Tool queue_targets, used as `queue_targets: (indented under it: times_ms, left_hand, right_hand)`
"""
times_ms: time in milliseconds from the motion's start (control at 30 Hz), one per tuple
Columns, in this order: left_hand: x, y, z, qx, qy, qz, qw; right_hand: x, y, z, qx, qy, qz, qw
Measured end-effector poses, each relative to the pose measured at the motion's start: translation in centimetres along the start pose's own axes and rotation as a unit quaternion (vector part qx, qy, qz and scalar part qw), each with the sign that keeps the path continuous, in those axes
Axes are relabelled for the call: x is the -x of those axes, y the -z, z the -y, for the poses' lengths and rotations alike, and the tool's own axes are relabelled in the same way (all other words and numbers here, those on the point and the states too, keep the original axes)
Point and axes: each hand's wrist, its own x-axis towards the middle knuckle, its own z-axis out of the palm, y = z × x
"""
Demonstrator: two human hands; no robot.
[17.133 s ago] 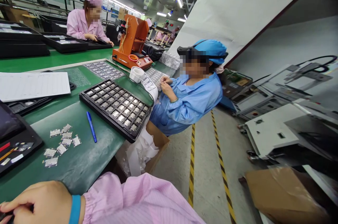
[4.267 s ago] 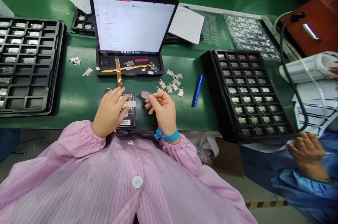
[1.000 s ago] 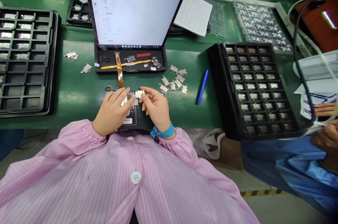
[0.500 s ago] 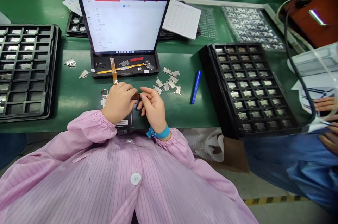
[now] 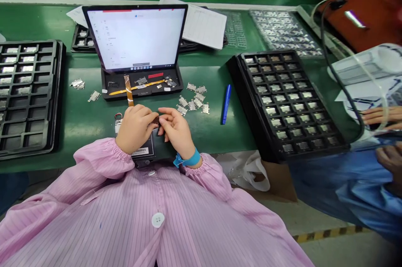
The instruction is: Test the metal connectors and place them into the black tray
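My left hand is closed, with thumb and fingertips pinched on a small coppery-brown piece that is mostly hidden. Facing it, my right hand, with a blue wristband, has its thumb and forefinger closed at the other end of that piece. Its exact kind is not visible. Beneath my left hand lies a black battery-like block with a white label and red wires at its far end. A copper flex cable runs from under my left hand to the black base of the lit screen.
Loose metal modules lie right of the base, and a few more on the left. A blue marker sits before the right module tray. Another tray stands left. A co-worker's hand is at far right.
The view has shifted slightly, so the table items appear a little farther left. My hands stay together at the small piece, with the right fingertips drawn closer to the left ones.
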Motion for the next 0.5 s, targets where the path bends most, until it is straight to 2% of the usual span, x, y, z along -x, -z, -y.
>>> queue_targets:
  times_ms: [133,233,400,500]
  left_hand:
    - [0.4,0.1,0.1,0.014,-0.030,0.013,0.999]
    - [1.0,-0.6,0.7,-0.012,-0.038,0.005,0.999]
    - [0.2,-4.0,4.4,-0.020,-0.109,-0.039,0.993]
    - [-0.6,-5.3,6.8,-0.011,-0.128,-0.021,0.991]
  right_hand:
    - [0.5,-0.6,0.3,0.012,-0.038,-0.023,0.999]
    - [0.7,-0.7,0.2,0.031,-0.042,-0.007,0.999]
    - [0.0,0.1,0.0,0.161,0.018,0.008,0.987]
    - [0.2,0.2,0.2,0.192,0.039,-0.006,0.981]
